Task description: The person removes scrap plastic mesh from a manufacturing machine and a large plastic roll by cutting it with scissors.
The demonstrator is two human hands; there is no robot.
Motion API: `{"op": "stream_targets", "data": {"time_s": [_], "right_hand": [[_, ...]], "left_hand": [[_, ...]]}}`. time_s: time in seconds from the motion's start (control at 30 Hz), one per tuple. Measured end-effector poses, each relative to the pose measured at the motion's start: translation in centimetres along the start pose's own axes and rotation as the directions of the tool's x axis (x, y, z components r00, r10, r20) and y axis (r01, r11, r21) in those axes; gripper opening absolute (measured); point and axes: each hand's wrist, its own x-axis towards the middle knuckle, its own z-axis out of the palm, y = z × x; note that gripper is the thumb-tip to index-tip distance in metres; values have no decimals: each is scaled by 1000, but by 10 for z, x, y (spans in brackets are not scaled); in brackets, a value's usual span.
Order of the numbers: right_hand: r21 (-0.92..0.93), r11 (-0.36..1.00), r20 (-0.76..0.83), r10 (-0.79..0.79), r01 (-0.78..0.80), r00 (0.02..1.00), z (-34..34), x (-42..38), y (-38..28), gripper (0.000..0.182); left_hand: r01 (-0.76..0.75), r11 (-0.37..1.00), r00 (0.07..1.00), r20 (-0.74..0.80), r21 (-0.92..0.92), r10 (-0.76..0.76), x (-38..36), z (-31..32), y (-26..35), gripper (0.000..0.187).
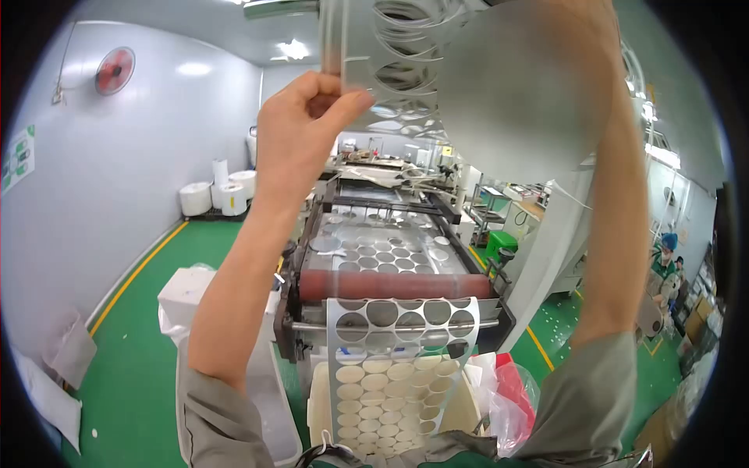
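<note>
My left hand (306,125) is raised overhead, with thumb and fingers pinched on the edge of a translucent punched sheet (406,62) full of round holes. My right forearm (616,203) also reaches up beside the sheet. Its hand is lost behind a blurred grey patch at the top, so its grip is unclear. Below, a punched web (398,324) with the same holes hangs from the machine's red roller (390,285) into a cream bin (318,405). Several round discs (374,382) show through the web.
The long machine bed (382,249) runs away from me, covered in round cut-outs. A white bin (187,292) stands at its left and a red bag (515,390) at its right. White rolls (222,195) sit by the far wall. A co-worker (665,265) stands at the right.
</note>
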Motion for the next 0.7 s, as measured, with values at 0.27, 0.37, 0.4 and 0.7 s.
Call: {"op": "stream_targets", "data": {"time_s": [0.27,0.37,0.4,0.7], "right_hand": [[40,999,206,-25,17,978,11,-8,27,39],[-39,983,77,-177,181,981,12,-55,39,35],[-117,970,91,-205,215,974,10,-76,35,40],[-297,946,641,96,131,761,41,-246,-4,56]], "left_hand": [[-437,889,872,-176,136,456,1,-31,-30,49],[-446,801,819,-179,399,545,51,-51,-10,34],[-504,584,693,-106,636,713,74,-59,-15,36],[-610,251,569,194,751,799,143,-65,-46,49]]}}
